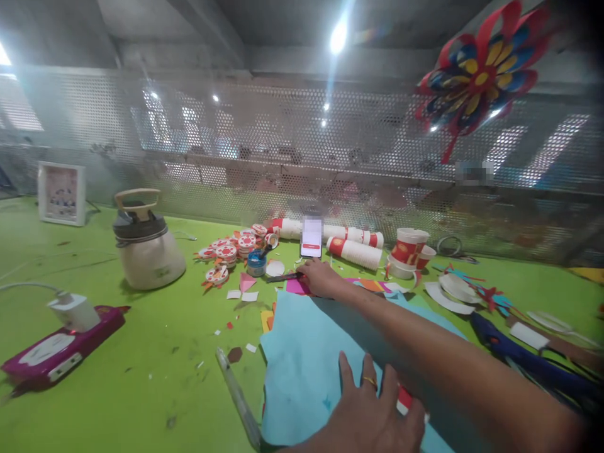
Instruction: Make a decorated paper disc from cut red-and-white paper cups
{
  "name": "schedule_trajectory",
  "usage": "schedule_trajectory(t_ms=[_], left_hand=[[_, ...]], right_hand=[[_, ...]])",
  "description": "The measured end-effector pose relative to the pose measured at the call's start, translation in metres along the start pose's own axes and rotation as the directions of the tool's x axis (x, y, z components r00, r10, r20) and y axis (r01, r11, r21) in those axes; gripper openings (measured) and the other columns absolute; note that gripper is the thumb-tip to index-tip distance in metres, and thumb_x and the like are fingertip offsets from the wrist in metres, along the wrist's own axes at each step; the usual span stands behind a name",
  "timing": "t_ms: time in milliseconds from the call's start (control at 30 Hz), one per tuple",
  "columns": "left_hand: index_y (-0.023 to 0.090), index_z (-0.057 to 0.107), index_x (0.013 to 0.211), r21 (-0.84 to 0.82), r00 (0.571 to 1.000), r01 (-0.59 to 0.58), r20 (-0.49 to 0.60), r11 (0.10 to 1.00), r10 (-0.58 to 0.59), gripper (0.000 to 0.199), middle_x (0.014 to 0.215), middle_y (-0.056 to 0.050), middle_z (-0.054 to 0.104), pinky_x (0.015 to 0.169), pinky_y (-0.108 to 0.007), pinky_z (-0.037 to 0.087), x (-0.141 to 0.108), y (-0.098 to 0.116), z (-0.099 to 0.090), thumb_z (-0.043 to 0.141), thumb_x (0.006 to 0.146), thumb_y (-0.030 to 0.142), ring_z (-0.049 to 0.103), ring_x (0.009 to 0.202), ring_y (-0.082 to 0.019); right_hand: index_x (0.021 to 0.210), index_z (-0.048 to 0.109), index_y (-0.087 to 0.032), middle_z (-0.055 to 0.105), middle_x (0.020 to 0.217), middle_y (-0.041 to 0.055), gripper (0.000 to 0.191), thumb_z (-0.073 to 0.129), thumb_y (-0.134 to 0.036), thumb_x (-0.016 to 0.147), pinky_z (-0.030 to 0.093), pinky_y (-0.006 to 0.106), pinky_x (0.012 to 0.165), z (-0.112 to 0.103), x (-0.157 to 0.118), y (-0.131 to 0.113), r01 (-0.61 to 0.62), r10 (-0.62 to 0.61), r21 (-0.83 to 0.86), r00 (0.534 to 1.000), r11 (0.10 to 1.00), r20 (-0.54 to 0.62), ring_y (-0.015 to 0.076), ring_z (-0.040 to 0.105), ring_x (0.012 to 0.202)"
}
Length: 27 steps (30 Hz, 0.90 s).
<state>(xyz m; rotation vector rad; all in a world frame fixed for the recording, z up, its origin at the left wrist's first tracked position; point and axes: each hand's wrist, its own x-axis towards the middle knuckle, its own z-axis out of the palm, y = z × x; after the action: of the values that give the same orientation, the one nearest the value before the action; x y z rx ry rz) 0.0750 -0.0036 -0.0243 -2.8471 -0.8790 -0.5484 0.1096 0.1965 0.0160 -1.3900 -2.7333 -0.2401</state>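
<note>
My left hand (pixel 372 409), with a ring on one finger, rests with fingers spread on a sheet of light blue paper (pixel 306 358). A small red and white piece (pixel 404 400) shows between its fingers; the rest of that piece is hidden. My right hand (pixel 319 278) reaches across the sheet to its far edge, fingers closed at the end of a dark slim tool (pixel 282 277) whose kind is unclear. Just beyond that hand a lit phone (pixel 311 236) stands upright. Magenta paper (pixel 297 287) lies under the right hand.
Stacked paper cups (pixel 355 253) lie behind, with upright cups (pixel 409 246) to the right. Red and white paper crafts (pixel 226 251) and a blue jar (pixel 257 263) sit left of the phone. A clear pen-like stick (pixel 238 396), a purple power strip (pixel 66 346) and a jug (pixel 150 251) are leftward.
</note>
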Motion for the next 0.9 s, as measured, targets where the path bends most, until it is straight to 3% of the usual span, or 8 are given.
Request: schedule_trajectory(t_ms=[200,367,500,567,700,800,900], left_hand=[[0.019,0.053,0.123,-0.015,1.0,-0.008,0.029,1.0,0.008,0.043,0.129,-0.025,0.056,0.072,-0.075,0.047,0.002,0.004,-0.003,0.027,0.097,0.041,0.053,0.114,-0.049],[0.021,0.059,0.114,0.074,0.986,-0.007,-0.163,0.997,0.02,0.036,0.119,-0.022,0.064,0.064,-0.072,0.051,0.0,0.007,0.017,0.03,0.096,0.035,0.061,0.103,-0.048],[0.027,0.06,0.111,0.121,0.959,0.046,-0.283,0.992,-0.01,0.029,0.118,-0.017,0.066,0.068,-0.071,0.051,-0.002,0.01,0.035,0.036,0.096,0.033,0.063,0.103,-0.045],[0.031,0.059,0.114,0.098,0.974,0.083,-0.219,0.992,-0.06,0.029,0.123,-0.015,0.063,0.075,-0.073,0.048,-0.002,0.013,0.036,0.037,0.095,0.036,0.06,0.109,-0.044],[0.031,0.055,0.124,0.059,0.989,0.143,0.016,0.988,-0.145,0.035,0.131,-0.017,0.058,0.084,-0.077,0.039,-0.003,0.018,0.019,0.045,0.092,0.041,0.052,0.118,-0.046],[0.031,0.053,0.128,0.033,0.985,0.142,0.095,0.989,-0.144,0.041,0.135,-0.018,0.054,0.088,-0.077,0.034,-0.002,0.018,0.005,0.053,0.088,0.037,0.048,0.121,-0.047],[0.03,0.053,0.129,-0.003,0.982,0.141,0.13,0.99,-0.139,0.044,0.138,-0.019,0.051,0.091,-0.077,0.032,-0.002,0.017,-0.006,0.056,0.085,0.031,0.046,0.123,-0.047]], right_hand=[[0.114,0.06,-0.017,0.063,0.108,0.0072,0.024,0.051,-0.026,0.094,0.044,0.042,0.085,-0.002,-0.036,-0.003,0.03,-0.031,-0.016,0.999,0.999,-0.038,0.024,0.055,0.104],[0.108,0.066,-0.017,0.068,0.099,0.0117,0.023,0.049,-0.018,0.092,0.034,0.041,0.084,-0.009,-0.056,-0.003,0.092,-0.092,-0.008,0.994,0.996,-0.062,0.0265,0.049,0.102],[0.107,0.065,-0.017,0.067,0.1,0.0089,0.021,0.051,-0.02,0.093,0.038,0.039,0.085,-0.013,-0.045,0.001,0.101,-0.1,0.001,0.992,0.995,-0.077,0.0245,0.051,0.104],[0.111,0.062,-0.017,0.064,0.106,0.0064,0.021,0.052,-0.024,0.093,0.042,0.042,0.087,-0.014,-0.029,0.005,0.053,-0.052,0.003,0.994,0.999,-0.093,0.0239,0.054,0.106],[0.122,0.055,-0.017,0.058,0.122,0.0088,0.033,0.055,-0.032,0.093,0.047,0.047,0.09,-0.016,-0.008,0.016,-0.07,0.071,0.014,0.99,0.997,-0.12,0.0249,0.057,0.109],[0.124,0.054,-0.018,0.056,0.125,0.0091,0.035,0.056,-0.033,0.093,0.048,0.047,0.09,-0.015,-0.025,0.027,-0.098,0.099,0.02,0.991,0.995,-0.089,0.0252,0.057,0.11],[0.117,0.058,-0.016,0.059,0.12,0.0084,0.03,0.057,-0.033,0.092,0.049,0.045,0.088,-0.012,-0.064,0.042,-0.144,0.144,0.012,0.99,0.99,-0.015,0.0237,0.059,0.106]])
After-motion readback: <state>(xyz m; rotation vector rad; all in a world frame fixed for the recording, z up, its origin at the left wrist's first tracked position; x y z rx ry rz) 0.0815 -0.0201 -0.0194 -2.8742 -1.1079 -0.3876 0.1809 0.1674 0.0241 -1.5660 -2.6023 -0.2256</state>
